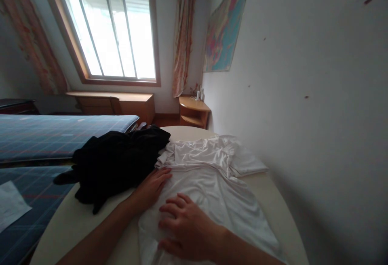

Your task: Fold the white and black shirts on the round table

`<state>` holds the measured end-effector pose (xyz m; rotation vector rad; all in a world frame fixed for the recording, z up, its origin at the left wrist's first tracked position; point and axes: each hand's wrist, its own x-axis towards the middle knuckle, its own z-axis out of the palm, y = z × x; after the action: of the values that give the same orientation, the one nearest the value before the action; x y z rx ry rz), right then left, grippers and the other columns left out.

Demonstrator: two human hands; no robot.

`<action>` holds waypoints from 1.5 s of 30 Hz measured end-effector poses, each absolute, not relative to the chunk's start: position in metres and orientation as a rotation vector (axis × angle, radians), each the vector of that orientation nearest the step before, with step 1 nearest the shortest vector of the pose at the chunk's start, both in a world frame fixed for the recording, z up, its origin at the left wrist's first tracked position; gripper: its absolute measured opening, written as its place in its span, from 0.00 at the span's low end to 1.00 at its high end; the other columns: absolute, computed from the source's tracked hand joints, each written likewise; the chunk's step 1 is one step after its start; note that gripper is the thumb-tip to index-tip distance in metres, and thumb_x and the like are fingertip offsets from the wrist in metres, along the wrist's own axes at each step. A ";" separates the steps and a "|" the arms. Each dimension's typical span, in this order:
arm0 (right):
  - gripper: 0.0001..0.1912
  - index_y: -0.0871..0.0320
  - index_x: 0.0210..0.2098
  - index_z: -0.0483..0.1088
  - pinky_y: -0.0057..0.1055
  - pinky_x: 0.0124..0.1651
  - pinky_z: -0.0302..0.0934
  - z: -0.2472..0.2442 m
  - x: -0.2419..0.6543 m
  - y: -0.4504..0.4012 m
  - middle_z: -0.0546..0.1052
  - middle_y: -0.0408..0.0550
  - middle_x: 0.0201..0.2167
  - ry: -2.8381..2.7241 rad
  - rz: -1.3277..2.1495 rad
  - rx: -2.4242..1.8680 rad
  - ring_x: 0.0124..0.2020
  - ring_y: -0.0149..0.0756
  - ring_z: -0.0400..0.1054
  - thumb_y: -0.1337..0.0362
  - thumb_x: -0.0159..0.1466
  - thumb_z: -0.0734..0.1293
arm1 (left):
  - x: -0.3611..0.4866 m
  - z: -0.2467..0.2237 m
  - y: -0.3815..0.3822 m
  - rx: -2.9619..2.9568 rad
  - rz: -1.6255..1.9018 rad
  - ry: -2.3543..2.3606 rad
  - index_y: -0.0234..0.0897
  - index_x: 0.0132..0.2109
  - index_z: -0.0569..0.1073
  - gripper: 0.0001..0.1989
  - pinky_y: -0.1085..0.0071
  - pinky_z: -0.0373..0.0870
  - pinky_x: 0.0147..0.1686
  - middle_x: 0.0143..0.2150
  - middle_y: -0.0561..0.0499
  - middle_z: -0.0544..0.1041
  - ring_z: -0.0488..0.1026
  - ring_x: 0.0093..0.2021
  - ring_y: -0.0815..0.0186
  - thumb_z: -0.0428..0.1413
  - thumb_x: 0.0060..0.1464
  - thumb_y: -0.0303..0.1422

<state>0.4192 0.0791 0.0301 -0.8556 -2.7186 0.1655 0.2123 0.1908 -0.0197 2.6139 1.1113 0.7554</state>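
A white short-sleeved shirt (218, 200) lies spread on a round cream table (281, 208), smooth toward me and wrinkled at its far end. My left hand (153, 188) rests at the shirt's left edge, fingers stretched forward and touching the cloth. Closer to me, my right hand (186, 228) is over the lower left part of the shirt, palm down with its fingers apart. Neither hand grips anything that I can see. Beside my left hand, a bunched black garment (118, 164) covers the table's left side.
Left of the table is a bed with a blue plaid mattress (60, 135), and a white sheet of paper (12, 204) lies at lower left. A white wall (318, 135) runs along the right. A corner shelf (194, 105) and a wooden desk (136, 101) stand beyond.
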 end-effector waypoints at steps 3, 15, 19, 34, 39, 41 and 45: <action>0.19 0.51 0.48 0.72 0.44 0.64 0.54 0.009 0.401 0.072 0.75 0.47 0.54 -2.769 0.205 -0.732 0.57 0.42 0.66 0.45 0.68 0.63 | 0.211 -0.021 0.193 2.596 0.779 1.099 0.42 0.57 0.74 0.18 0.53 0.62 0.65 0.64 0.47 0.71 0.66 0.65 0.59 0.46 0.66 0.28; 0.33 0.54 0.70 0.47 0.25 0.63 0.56 0.028 0.389 0.076 0.75 0.44 0.58 -2.765 0.915 -0.473 0.55 0.29 0.70 0.74 0.68 0.60 | 0.215 -0.011 0.187 2.510 0.802 1.119 0.40 0.52 0.76 0.14 0.56 0.65 0.63 0.59 0.45 0.75 0.70 0.61 0.58 0.48 0.66 0.34; 0.19 0.55 0.61 0.63 0.39 0.69 0.48 0.026 0.400 0.077 0.71 0.48 0.62 -2.799 0.584 -0.486 0.66 0.41 0.59 0.63 0.71 0.61 | 0.218 -0.008 0.186 2.537 0.848 1.120 0.40 0.51 0.76 0.13 0.57 0.67 0.61 0.56 0.44 0.77 0.72 0.58 0.57 0.51 0.64 0.33; 0.32 0.53 0.66 0.58 0.48 0.72 0.40 0.034 0.423 0.078 0.63 0.47 0.68 -2.779 0.406 -0.689 0.70 0.45 0.51 0.47 0.68 0.64 | 0.224 0.011 0.176 2.612 0.752 1.425 0.39 0.45 0.77 0.13 0.61 0.72 0.49 0.43 0.46 0.81 0.77 0.44 0.58 0.48 0.65 0.34; 0.20 0.47 0.65 0.58 0.53 0.68 0.51 -0.024 0.391 0.053 0.60 0.43 0.69 -2.794 0.191 -0.735 0.71 0.47 0.48 0.55 0.75 0.53 | 0.234 0.016 0.169 2.730 0.779 1.266 0.42 0.50 0.76 0.13 0.61 0.71 0.53 0.47 0.47 0.79 0.75 0.49 0.58 0.49 0.64 0.30; 0.19 0.47 0.63 0.60 0.50 0.67 0.53 -0.035 0.382 0.048 0.62 0.42 0.68 -2.810 0.140 -0.626 0.70 0.45 0.51 0.56 0.75 0.53 | 0.239 0.015 0.164 2.756 0.769 1.141 0.43 0.54 0.74 0.15 0.59 0.69 0.57 0.54 0.47 0.77 0.73 0.54 0.58 0.49 0.64 0.30; 0.13 0.50 0.54 0.67 0.28 0.65 0.53 -0.012 0.405 0.059 0.73 0.39 0.60 -2.876 0.240 -0.216 0.62 0.27 0.63 0.59 0.75 0.56 | 0.244 0.007 0.155 2.768 0.663 1.025 0.43 0.62 0.68 0.20 0.56 0.63 0.64 0.66 0.47 0.68 0.64 0.65 0.56 0.50 0.65 0.33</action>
<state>0.4054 0.0585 -0.0120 -0.2159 -2.8760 0.2404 0.2443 0.1555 0.0065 2.7683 1.0251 0.6634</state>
